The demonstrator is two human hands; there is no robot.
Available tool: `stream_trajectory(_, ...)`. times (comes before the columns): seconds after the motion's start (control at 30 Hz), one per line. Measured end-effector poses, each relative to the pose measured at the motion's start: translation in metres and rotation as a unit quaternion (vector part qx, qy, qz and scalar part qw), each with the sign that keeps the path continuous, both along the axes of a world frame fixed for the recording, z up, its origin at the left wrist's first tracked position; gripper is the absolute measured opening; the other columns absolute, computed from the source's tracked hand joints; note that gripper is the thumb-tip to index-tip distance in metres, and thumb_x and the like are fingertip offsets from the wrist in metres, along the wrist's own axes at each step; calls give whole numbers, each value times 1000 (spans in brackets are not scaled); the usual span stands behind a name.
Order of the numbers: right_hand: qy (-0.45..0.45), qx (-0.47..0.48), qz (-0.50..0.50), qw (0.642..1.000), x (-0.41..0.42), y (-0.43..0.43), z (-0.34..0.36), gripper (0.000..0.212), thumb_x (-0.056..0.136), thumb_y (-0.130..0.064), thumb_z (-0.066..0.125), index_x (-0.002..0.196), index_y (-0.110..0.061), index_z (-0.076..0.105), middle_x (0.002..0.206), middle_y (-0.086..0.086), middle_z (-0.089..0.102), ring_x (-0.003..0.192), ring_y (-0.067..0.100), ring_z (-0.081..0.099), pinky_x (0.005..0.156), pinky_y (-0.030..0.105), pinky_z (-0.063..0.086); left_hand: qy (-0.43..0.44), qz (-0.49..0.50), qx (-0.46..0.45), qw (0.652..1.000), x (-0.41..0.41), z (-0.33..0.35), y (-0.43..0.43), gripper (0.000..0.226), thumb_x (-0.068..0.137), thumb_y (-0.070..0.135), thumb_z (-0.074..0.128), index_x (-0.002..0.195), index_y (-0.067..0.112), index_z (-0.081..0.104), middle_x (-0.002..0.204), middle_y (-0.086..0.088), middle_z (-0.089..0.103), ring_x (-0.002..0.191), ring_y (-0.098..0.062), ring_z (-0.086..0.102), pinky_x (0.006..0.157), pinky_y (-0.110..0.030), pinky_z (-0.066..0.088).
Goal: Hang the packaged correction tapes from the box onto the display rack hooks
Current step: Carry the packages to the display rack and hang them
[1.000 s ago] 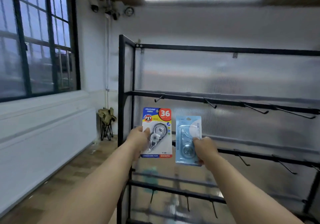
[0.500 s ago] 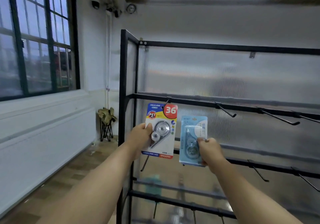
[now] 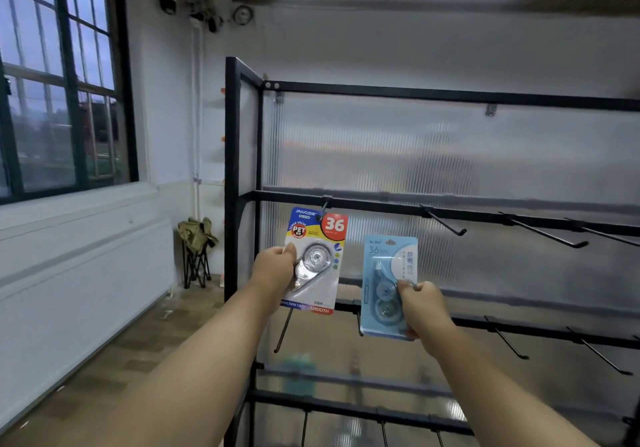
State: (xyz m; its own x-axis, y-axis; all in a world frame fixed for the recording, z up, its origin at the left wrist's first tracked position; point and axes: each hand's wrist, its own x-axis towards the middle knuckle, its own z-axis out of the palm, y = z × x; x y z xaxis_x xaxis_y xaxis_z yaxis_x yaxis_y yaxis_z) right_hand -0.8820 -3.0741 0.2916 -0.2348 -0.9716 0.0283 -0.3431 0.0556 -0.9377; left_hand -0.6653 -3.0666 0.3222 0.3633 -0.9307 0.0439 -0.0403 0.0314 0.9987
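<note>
Pack [image 3: 320,238] in left hand [image 3: 273,270] risen to hook [image 3: 325,203] (right hand [image 3: 420,308]: blue pack [image 3: 382,273]).

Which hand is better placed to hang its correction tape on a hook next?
Left. The left hand holds the JINUO pack with its top at the leftmost hook of the upper rail; the right hand holds the blue pack lower, below that rail.

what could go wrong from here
The yellow pack sits at the first hook, but whether its hole is threaded is unclear; if the left hand lets go early it could fall. The right hand grips the blue pack low, so its top may wobble at the next hook.
</note>
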Motion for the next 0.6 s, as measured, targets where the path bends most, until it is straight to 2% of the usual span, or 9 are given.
stream_trajectory(0.07,3,3,-3,1000,-5,1,-3,27,98,-40,43,100,-14,48,94,11,63,84,28,66,72,50,59,-24,14,11,1000,-1,5,-13,27,100,30,44,89,9,58,79,-9,64,68,-21,62,56,-30,49)
stream_trajectory(0.1,5,3,-4,1000,-8,1,-4,27,98,-41,43,98,-14,48,94,11,64,84,28,66,71,50,59,-33,19,16,999,-1,6,-21,27,100,30,44,88,9,57,81,-10,64,70,-22,61,57,-28,48)
stream_trajectory(0.2,6,11,-13,1000,-16,2,-9,27,97,-40,44,93,-14,49,93,11,65,84,29,67,71,49,59,-60,37,25,997,1,7,-48,30,98,31,47,91,5,60,91,-16,65,80,-28,62,74,-35,52)
stream_trajectory(0.27,3,14,-17,1000,-21,3,-12,28,98,-40,44,92,-14,50,92,12,65,86,31,67,69,44,58,-96,51,23,994,2,8,-63,28,97,29,48,85,7,58,83,-12,60,73,-23,55,70,-31,44)
stream_trajectory(0.33,0,16,-20,1000,-24,4,-14,28,98,-39,43,92,-13,49,92,12,65,88,31,67,62,37,55,-118,65,28,990,2,9,-76,26,97,28,48,81,8,54,76,-8,53,73,-24,50,69,-28,38)
stream_trajectory(0.47,9,15,-26,1000,-30,5,-17,28,98,-40,43,92,-14,49,92,9,66,85,28,68,57,31,51,-104,68,28,992,1,9,-99,25,96,26,51,91,3,60,92,-15,56,86,-29,52,76,-31,40)
stream_trajectory(0.6,7,15,-30,999,-34,7,-17,27,98,-38,44,91,-13,50,90,8,67,78,23,68,52,27,48,-126,76,44,988,3,7,-110,33,96,29,51,102,-1,64,100,-20,61,94,-35,57,80,-33,44)
